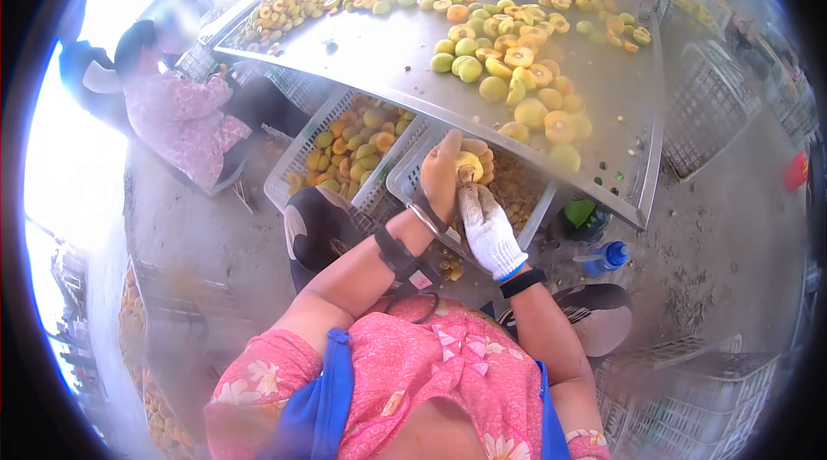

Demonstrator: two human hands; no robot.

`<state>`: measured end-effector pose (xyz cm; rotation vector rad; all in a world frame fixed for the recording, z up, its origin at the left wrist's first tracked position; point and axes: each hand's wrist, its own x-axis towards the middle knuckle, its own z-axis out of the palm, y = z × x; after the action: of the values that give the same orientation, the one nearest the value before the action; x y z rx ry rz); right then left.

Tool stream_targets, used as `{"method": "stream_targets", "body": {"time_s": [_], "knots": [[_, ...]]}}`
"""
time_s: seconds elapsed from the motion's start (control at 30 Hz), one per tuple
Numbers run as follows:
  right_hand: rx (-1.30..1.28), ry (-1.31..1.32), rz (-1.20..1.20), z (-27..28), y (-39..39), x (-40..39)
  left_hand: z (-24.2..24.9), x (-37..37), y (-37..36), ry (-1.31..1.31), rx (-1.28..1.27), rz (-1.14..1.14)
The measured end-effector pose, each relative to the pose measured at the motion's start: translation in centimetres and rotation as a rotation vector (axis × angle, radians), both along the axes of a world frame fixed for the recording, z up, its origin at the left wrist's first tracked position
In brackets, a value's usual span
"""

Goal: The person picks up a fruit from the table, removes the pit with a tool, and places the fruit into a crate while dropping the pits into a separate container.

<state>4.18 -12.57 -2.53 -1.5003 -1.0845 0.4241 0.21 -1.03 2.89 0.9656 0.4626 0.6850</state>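
Note:
My left hand [441,177], bare, is closed around a cut yellow peach [470,165] near the table's front edge. In a white knit glove, my right hand [488,223] is closed just below the fruit. A small narrow tool [466,176] shows at its fingertips, touching the peach's cut face; most of the tool is hidden. Both hands are above a white plastic crate [405,169] with brown pits or scraps in it. Whole and halved peaches [517,59] lie on the metal table in front of me.
Left of my crate stands another white crate [277,188] full of peaches. The metal table [379,55] has a raised rim. A blue bottle [608,258] stands on the floor to the right. Stacked crates [702,391] are at lower right. A person [177,111] sits at left.

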Motion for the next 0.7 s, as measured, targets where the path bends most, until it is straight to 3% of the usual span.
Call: {"method": "stream_targets", "body": {"time_s": [0.07, 0.13, 0.2, 0.23, 0.3, 0.37, 0.47, 0.57, 0.7], "knots": [[0.097, -0.055, -0.037, -0.2, 0.1, -0.3, -1.2, 0.0, 0.3, -0.062, 0.210, 0.009], [0.050, 0.184, 0.008, 0.7, 0.1, -0.6, -0.8, -0.1, 0.6, -0.072, 0.329, -0.021], [-0.152, 0.660, 0.153, 2.4, -0.6, -0.7, 0.8, -0.9, 0.9, -0.036, 0.010, -0.203], [-0.173, 0.730, 0.193, 3.3, -1.1, -0.7, 1.4, -1.2, 1.0, -0.016, -0.152, -0.291], [-0.213, 0.868, 0.271, 4.4, -1.7, -0.5, 1.0, -1.2, 1.3, 0.014, 0.025, -0.262], [-0.161, 0.747, 0.227, 3.0, -1.1, -0.8, 0.2, -1.1, 1.3, 0.052, 0.292, -0.181], [-0.172, 0.802, 0.245, 3.3, -1.2, -0.8, 0.7, -1.2, 1.1, 0.091, 0.327, -0.176], [-0.236, 0.981, 0.312, 4.8, -1.8, -0.5, 2.1, -1.6, 0.8, -0.033, -0.143, -0.346], [-0.239, 1.001, 0.367, 4.2, -1.7, -0.1, 1.9, -1.8, 0.9, 0.017, 0.203, -0.338]]}}
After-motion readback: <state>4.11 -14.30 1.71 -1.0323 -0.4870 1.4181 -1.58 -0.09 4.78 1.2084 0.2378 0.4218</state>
